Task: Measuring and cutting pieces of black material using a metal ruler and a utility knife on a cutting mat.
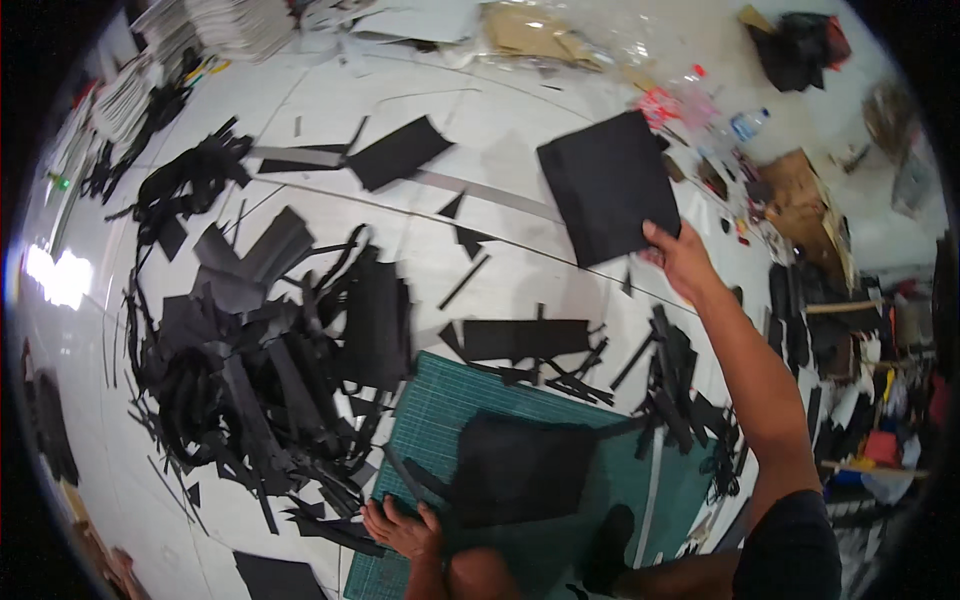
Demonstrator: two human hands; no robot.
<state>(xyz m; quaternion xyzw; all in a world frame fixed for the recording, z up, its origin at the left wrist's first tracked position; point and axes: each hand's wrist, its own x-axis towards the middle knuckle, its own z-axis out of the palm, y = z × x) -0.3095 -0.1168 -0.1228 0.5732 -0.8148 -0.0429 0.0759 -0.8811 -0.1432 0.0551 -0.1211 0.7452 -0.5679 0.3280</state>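
Note:
My right hand pinches the lower right corner of a flat black rectangular sheet, thumb on top, held out to the far right. Whether it is fabric or another material I cannot tell. My left hand lies with fingers apart at the left edge of a green cutting mat, beside some black strips. On the mat, in front of me, lies another dark squarish piece, with thin strips at its upper corners. My legs cover part of the mat's near side.
A large heap of black offcuts lies left of the mat. Beyond the mat are a black strip piece, scraps and a long metal ruler. Another ruler crosses the mat's right side. A plastic bottle stands out at far right.

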